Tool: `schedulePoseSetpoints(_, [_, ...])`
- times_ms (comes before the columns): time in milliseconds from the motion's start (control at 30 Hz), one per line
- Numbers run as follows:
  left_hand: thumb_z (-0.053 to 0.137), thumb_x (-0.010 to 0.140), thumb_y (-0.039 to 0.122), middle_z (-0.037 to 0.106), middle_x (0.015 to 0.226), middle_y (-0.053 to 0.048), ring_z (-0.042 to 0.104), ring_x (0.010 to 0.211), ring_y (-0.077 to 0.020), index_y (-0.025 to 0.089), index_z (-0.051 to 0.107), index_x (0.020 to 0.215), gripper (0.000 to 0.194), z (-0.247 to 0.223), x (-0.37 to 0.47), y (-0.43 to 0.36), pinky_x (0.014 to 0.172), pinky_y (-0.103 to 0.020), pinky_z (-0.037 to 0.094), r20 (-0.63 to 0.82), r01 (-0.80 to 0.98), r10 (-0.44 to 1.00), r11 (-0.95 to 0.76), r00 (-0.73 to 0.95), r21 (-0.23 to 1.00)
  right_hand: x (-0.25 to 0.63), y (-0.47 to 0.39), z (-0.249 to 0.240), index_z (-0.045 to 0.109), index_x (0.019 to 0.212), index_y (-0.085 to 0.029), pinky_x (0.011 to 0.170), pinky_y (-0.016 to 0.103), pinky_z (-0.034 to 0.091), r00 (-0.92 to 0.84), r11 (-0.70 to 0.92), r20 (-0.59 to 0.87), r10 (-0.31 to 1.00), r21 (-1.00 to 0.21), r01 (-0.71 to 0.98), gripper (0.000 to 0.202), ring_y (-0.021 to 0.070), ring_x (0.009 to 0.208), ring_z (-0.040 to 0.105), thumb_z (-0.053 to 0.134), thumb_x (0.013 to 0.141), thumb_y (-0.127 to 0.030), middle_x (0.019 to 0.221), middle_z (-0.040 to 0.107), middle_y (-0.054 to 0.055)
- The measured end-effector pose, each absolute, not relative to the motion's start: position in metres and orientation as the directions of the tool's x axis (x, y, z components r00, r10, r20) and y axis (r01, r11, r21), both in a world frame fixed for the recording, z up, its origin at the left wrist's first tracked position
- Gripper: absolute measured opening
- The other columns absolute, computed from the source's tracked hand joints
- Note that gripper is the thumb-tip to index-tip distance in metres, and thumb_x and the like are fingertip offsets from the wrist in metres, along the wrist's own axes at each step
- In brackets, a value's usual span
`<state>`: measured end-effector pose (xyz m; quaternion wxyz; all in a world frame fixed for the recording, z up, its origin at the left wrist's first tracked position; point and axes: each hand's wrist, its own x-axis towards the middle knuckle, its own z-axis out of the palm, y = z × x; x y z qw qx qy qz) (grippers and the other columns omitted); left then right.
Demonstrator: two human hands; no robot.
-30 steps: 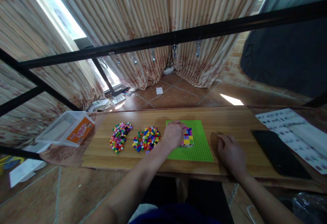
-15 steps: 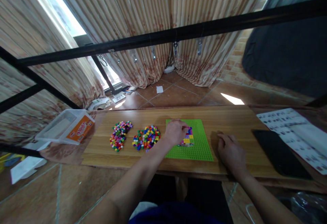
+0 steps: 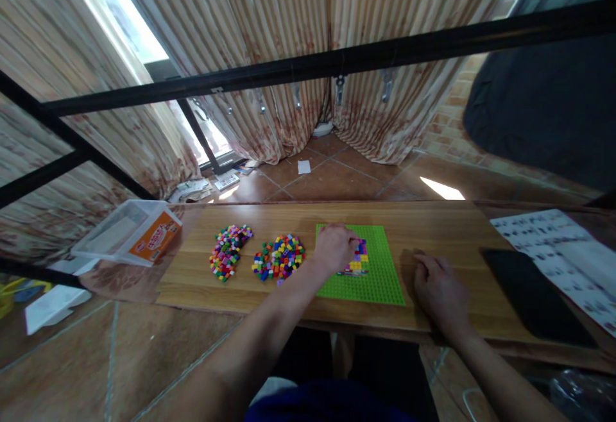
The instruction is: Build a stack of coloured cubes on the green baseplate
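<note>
A green studded baseplate [image 3: 385, 274] lies on the wooden table. On it is a patch of colored bricks [image 3: 359, 260] in purple, yellow, pink and blue, partly covered by my left hand [image 3: 335, 249]. The fingers of that hand are pinched together at the patch's upper edge; whatever they hold is too small to make out. My right hand [image 3: 440, 290] rests on the table just right of the baseplate, fingers curled, and its palm side is hidden. Left of the baseplate are two heaps of loose bricks, a nearer one [image 3: 289, 256] and a farther one [image 3: 225, 258].
A clear plastic box [image 3: 115, 233] with an orange label stands at the table's left end. On the right lie a black mat [image 3: 534, 297] and a printed sheet [image 3: 553, 249]. A black metal bar [image 3: 289, 70] crosses beyond the table, before the curtains.
The whole view has shifted slightly, with the scene a little further right. My left hand stays at the brick patch, its fingers still pinched. My right hand keeps its place beside the baseplate.
</note>
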<state>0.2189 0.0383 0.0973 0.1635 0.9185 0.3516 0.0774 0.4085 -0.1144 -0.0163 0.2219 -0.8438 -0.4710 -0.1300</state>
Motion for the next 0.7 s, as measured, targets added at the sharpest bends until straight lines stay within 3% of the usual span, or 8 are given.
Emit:
schedulePoseSetpoints(167, [0.05, 0.094, 0.031, 0.073, 0.093, -0.006, 0.064, 0.096, -0.0226, 0.025, 0.078, 0.091, 0.029, 0.0983, 0.2197, 0.0371, 0.09, -0.037, 0.048, 0.036, 0.629, 0.664, -0.722, 0.746, 0.286, 0.4094, -0.1141, -0.0172, 0.067, 0.104, -0.016, 0.065, 0.03, 0.042, 0.521, -0.455, 0.42, 0.743, -0.253, 0.854, 0.031, 0.0191, 0.079, 0.06, 0.041, 0.092, -0.026, 0.102, 0.066, 0.01])
schedulePoseSetpoints(700, [0.053, 0.093, 0.03, 0.072, 0.087, -0.004, 0.065, 0.089, -0.0196, 0.024, 0.077, 0.089, 0.026, 0.0912, 0.2189, 0.0465, 0.087, -0.032, 0.049, 0.031, 0.557, 0.595, -0.767, 0.803, 0.319, 0.4088, -0.1148, -0.0166, 0.067, 0.104, -0.016, 0.066, 0.03, 0.043, 0.516, -0.448, 0.43, 0.741, -0.256, 0.857, 0.031, 0.0194, 0.08, 0.06, 0.041, 0.092, -0.027, 0.1, 0.066, 0.01])
